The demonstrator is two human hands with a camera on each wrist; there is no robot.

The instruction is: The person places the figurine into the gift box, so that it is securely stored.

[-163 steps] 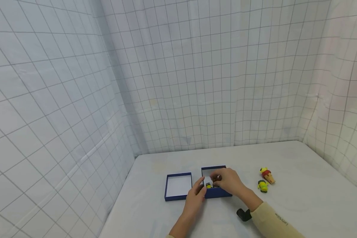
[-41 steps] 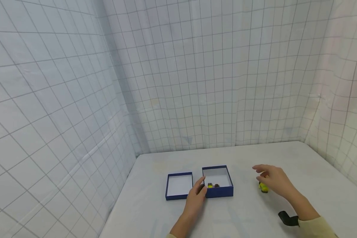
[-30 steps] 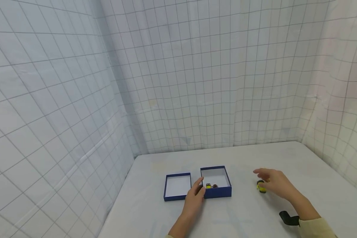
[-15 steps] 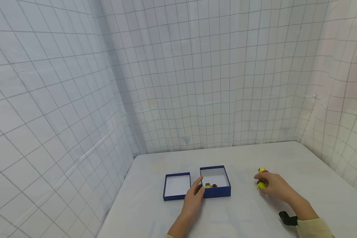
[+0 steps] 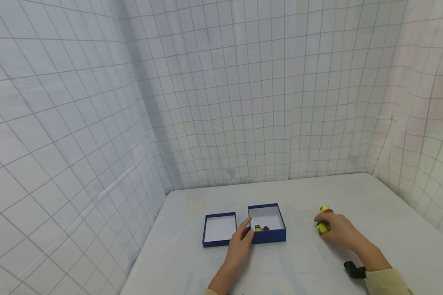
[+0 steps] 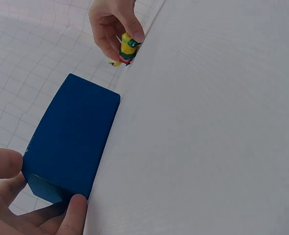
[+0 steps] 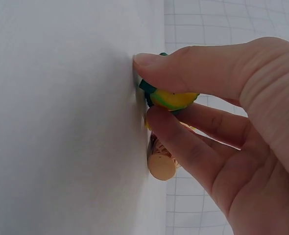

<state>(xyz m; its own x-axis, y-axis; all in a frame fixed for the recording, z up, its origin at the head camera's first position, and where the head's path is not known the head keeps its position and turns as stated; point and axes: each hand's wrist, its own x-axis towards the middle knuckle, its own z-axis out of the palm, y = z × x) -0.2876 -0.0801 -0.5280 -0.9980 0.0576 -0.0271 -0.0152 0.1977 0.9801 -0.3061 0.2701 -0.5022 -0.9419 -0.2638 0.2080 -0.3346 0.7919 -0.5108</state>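
Note:
My left hand [image 5: 239, 246] rests at the left side of the blue box [image 5: 269, 236]; in the left wrist view its fingers and thumb grip the end of that box [image 6: 76, 137]. Inside the box lie a small yellow figure [image 5: 257, 228] and a brown piece [image 5: 266, 228]. My right hand [image 5: 341, 232] pinches a yellow and green figure [image 5: 322, 228] between thumb and fingers, low at the table surface. Just behind it lies a second figure [image 5: 324, 209], yellow and red, partly hidden by the hand; its tan cone-shaped end [image 7: 162, 167] shows in the right wrist view.
A shallow blue-rimmed tray with a white inside [image 5: 215, 245] lies left of the box. A black strap-like piece [image 5: 353, 270] is at my right wrist. Grid-patterned white sheets hang behind and beside the white table [image 5: 280, 270].
My right hand has left the box for the figures on the right, and its fingers have closed around the yellow and green one. The left hand has stayed at the box.

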